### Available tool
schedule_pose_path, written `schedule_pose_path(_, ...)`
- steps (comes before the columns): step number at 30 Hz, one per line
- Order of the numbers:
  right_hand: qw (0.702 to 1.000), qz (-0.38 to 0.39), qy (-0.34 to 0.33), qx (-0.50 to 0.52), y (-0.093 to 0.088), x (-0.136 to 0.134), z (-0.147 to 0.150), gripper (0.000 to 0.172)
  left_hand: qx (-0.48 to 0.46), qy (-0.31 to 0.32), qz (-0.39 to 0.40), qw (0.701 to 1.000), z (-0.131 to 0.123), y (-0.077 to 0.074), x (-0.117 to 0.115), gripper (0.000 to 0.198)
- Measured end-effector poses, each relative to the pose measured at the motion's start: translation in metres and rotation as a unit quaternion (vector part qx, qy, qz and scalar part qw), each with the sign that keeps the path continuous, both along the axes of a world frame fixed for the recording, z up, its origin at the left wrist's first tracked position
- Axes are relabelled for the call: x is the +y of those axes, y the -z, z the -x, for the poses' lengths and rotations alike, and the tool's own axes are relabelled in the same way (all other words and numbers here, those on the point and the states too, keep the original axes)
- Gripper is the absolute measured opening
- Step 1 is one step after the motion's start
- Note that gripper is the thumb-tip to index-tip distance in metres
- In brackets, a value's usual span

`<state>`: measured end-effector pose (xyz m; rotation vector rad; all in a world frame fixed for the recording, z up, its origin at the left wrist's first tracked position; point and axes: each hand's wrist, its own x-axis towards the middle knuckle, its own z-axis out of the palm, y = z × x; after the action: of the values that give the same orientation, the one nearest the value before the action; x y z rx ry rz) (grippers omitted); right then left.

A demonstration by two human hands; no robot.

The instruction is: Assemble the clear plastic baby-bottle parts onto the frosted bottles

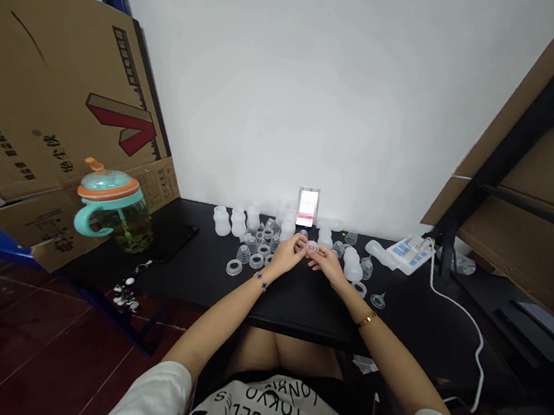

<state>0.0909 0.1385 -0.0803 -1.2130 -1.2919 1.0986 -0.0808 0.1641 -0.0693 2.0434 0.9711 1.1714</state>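
Observation:
Between the fingertips of both hands, above the black table, is a translucent bottle collar ring. My left hand pinches its left side, and my right hand grips it from the right. Whether a teat sits inside the ring is too small to tell. To the left of my left hand lie several loose collar rings and clear domed caps. A frosted baby bottle leans near my right hand. Further right, a clear silicone teat rests on the table.
More frosted bottles line the wall, and a lit phone stands among them. On the left are a teal-lidded drink jug, a dark tablet and a cardboard box. A white power strip with its cable lies right.

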Motion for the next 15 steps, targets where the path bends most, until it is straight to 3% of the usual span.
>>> schedule_pose_path(9, 1.0, -0.005, 0.003, -0.023, 0.0061, 0.0069, -0.0005, 0.017, 0.006, -0.053, -0.028, 0.998, 0.0, -0.0028, -0.0029, 0.023)
schedule_pose_path(15, 1.0, -0.001, 0.0, -0.017, 0.0033, 0.0047, 0.0, 0.021, 0.011, -0.05, -0.024, 0.998, 0.0004, -0.0023, -0.0015, 0.031)
